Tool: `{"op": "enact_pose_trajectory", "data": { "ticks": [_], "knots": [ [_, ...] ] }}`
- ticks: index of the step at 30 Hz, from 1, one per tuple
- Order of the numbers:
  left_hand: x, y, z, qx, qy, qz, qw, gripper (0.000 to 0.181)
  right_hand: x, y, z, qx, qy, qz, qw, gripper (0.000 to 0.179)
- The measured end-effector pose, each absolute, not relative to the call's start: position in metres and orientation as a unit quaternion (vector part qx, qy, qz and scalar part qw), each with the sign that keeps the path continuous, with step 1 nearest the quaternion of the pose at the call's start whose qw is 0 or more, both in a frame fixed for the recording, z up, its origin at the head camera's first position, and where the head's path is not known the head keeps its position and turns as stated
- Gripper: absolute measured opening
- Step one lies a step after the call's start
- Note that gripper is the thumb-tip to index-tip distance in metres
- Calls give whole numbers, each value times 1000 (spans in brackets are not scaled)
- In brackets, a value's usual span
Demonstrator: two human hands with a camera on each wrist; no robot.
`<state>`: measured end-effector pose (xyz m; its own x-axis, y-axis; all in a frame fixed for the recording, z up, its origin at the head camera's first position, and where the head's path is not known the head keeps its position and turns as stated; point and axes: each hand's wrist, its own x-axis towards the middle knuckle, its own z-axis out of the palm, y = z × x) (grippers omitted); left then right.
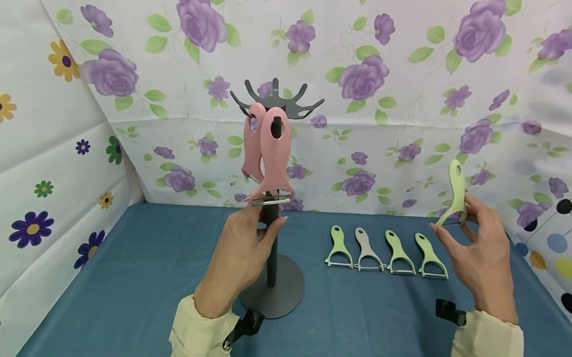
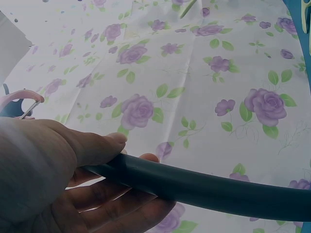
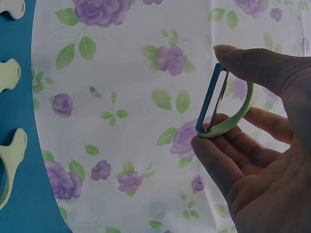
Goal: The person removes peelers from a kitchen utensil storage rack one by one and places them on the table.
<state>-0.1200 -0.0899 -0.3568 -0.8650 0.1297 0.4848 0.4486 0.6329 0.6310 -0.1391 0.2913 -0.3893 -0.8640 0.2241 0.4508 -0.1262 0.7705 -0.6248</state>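
Note:
My left hand (image 1: 234,260) grips the dark upright pole (image 1: 272,268) of a hook stand, thumb on one side and fingers curled round the other, as the left wrist view shows. From the stand's hooks (image 1: 297,111) hang two pink peelers (image 1: 275,156), just above that hand, the front one with a hook through its handle hole. Off to the right, my right hand (image 1: 490,256) holds a light green peeler (image 1: 457,186) in the air, handle up. In the right wrist view, thumb and fingers pinch the peeler's head (image 3: 238,119) at both ends of its blade.
Several peelers lie in a row on the blue tablecloth (image 1: 355,325), between the stand and my right hand: light green ones (image 1: 399,253) and one paler (image 1: 366,250). The stand's round base (image 1: 278,303) rests on the cloth. A flowered curtain (image 1: 407,131) hangs behind the table.

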Motion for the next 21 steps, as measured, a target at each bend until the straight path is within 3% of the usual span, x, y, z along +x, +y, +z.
{"op": "enact_pose_trajectory", "data": {
  "ticks": [21],
  "knots": [
    [-120, -90, -357, -161, -882, -395, 198, 21, -143, 305, -402, -46, -917, 323, 231, 71]
  ]
}}
